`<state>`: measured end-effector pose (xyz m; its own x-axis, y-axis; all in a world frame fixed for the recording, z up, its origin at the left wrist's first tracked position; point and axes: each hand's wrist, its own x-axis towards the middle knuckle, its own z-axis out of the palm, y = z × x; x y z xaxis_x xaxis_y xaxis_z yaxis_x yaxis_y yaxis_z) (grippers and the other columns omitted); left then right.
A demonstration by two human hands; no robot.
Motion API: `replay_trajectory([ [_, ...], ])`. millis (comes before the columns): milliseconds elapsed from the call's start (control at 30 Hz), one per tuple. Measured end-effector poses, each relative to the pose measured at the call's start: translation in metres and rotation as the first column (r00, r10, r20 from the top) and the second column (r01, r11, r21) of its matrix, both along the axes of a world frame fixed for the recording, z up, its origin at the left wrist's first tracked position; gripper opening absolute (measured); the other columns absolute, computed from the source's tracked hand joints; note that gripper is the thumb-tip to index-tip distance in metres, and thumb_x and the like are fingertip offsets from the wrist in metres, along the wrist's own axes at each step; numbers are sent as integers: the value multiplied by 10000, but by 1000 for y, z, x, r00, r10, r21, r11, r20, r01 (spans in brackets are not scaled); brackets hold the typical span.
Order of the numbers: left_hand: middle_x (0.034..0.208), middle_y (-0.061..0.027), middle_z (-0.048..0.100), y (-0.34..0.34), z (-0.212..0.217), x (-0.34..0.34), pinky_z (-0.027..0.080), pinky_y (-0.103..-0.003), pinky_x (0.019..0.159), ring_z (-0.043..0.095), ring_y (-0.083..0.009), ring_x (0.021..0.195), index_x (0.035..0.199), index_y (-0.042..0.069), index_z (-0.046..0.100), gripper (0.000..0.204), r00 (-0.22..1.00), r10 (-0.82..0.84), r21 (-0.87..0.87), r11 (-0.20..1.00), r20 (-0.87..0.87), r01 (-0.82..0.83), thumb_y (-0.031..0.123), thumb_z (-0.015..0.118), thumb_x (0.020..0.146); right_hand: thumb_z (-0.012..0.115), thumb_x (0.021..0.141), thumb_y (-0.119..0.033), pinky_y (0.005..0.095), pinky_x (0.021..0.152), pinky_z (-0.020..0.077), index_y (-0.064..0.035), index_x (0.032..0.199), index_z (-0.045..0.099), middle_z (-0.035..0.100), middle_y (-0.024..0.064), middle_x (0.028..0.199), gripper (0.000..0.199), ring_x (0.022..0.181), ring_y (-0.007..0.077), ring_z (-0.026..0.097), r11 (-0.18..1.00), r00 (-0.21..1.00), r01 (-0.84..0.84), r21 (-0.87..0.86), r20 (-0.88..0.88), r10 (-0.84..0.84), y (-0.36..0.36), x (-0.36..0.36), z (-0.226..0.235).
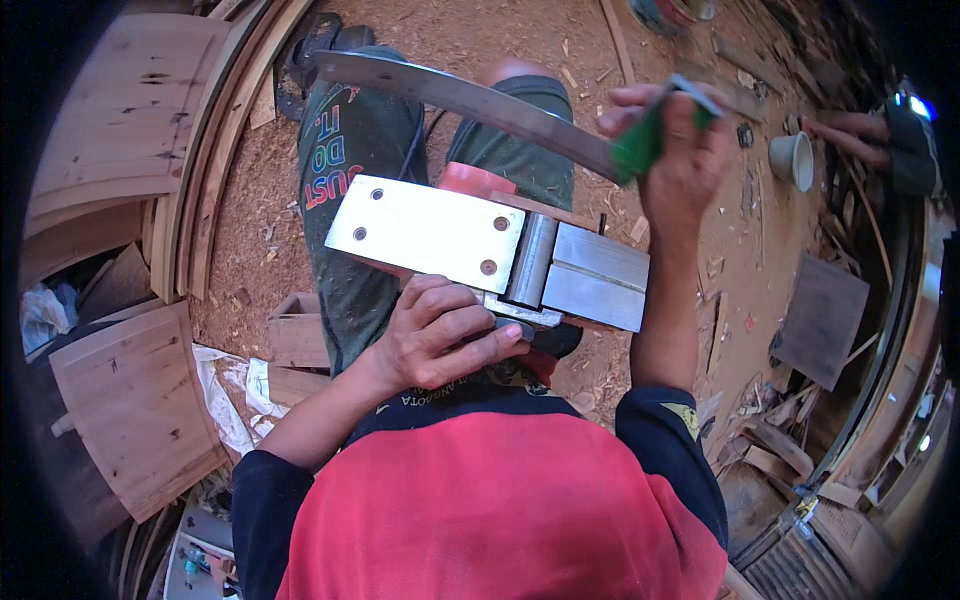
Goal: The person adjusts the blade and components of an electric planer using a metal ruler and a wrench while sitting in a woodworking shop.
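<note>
An electric hand planer [480, 245] lies upside down across my lap, its shiny metal sole facing up and its red body underneath. My left hand [440, 335] grips the planer's near side, fingers curled under its edge. My right hand [675, 150] is raised above the planer's right end and is closed on the green handle of a long flat steel blade [470, 98]. The blade stretches from my right hand to the upper left, over my green trousers, above the planer and not touching it.
Sawdust and wood chips cover the floor. Curved wooden boards [130, 110] and planks stand at the left, a wooden panel [135, 400] at lower left. A white cup [795, 160] and another person's hand [850, 130] are at the upper right. Scrap wood lies at right.
</note>
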<state>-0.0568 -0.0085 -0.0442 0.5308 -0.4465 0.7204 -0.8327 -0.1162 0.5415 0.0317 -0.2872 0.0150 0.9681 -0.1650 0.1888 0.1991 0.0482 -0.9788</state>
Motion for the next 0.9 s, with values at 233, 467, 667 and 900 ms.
replay_trajectory([
  [233, 1056, 57, 650, 3, -1, 2, 501, -372, 850, 597, -177, 920, 1134, 181, 787, 394, 999, -1, 5, 1000, 49, 1, 189, 904, 758, 504, 1146, -353, 389, 587, 587, -92, 1306, 456, 652, 168, 860, 311, 624, 215, 632, 977, 963, 190, 101, 173, -205, -8, -44, 56],
  [467, 1069, 57, 677, 7, 0, 3, 506, -364, 872, 604, -175, 941, 1149, 173, 804, 393, 998, -32, 26, 999, 50, 31, 194, 857, 760, 506, 1140, -388, 344, 543, 532, -84, 1306, 445, 604, 156, 784, 351, 573, 195, 579, 984, 983, 178, -29, 56, -176, 10, -85, 71],
  [667, 1047, 63, 682, 5, 1, 3, 501, -353, 888, 604, -168, 945, 1163, 174, 808, 399, 999, -12, 11, 1000, 46, 12, 211, 845, 767, 562, 1119, -371, 331, 555, 528, -66, 1268, 460, 612, 150, 786, 354, 598, 191, 589, 983, 984, 176, -59, 36, -174, 6, -83, 61],
  [900, 1043, 74, 686, 4, 3, 4, 500, -345, 886, 602, -158, 938, 1152, 184, 811, 390, 999, -13, 21, 1000, 35, 13, 225, 854, 767, 592, 1108, -349, 323, 558, 520, -54, 1257, 484, 617, 146, 790, 348, 615, 193, 603, 982, 988, 155, -111, 34, -152, 1, -77, 55],
])
